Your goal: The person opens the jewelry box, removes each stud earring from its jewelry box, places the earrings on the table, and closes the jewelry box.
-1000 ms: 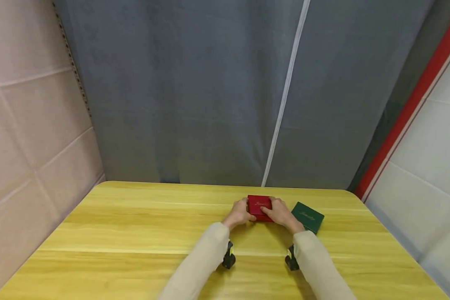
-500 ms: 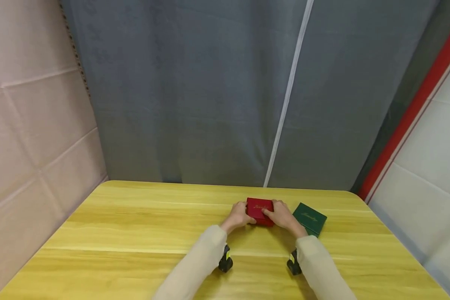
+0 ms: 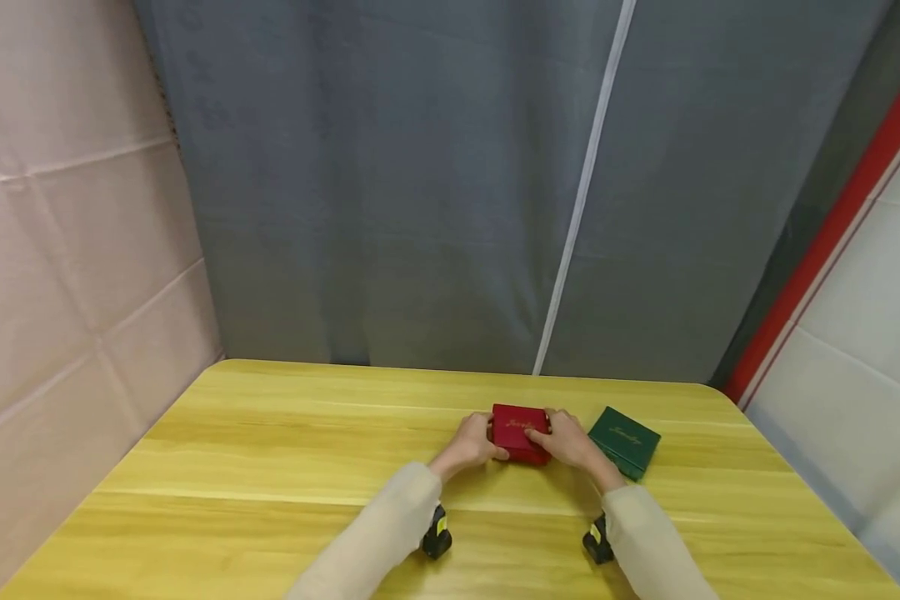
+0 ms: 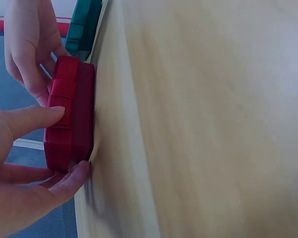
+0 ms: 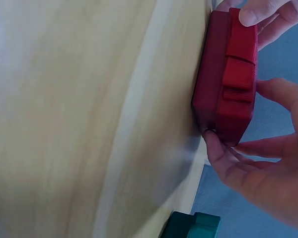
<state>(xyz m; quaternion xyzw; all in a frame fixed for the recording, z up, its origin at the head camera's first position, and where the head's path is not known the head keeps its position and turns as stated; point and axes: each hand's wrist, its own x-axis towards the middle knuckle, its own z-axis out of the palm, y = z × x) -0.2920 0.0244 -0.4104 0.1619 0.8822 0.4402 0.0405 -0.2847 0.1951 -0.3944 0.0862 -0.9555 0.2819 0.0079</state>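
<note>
A red jewelry box [image 3: 521, 433] with gold lettering on its lid is held between my two hands in the head view. Its lid looks closed, and a red ribbon bow runs along one side in the wrist views. My left hand [image 3: 474, 442] grips the left end, the thumb [image 4: 49, 117] on the ribbon side and other fingers at the end. At the opposite end, my right hand [image 3: 572, 440] holds the box, its thumb on the lid's edge. Whether the underside touches the table I cannot tell. A green jewelry box [image 3: 626, 440] lies just right of my right hand.
The yellow wood-grain table [image 3: 270, 483] stretches out on both sides of my arms. Behind its far edge hangs a grey curtain [image 3: 390, 208]. Pale cloth walls [image 3: 67, 275] stand at either side. A small black camera [image 3: 437, 533] sits under each wrist.
Both hands have drawn the red jewelry box a little toward me, keeping their hold on it. The view has shifted slightly, while the green jewelry box stays in place on the table.
</note>
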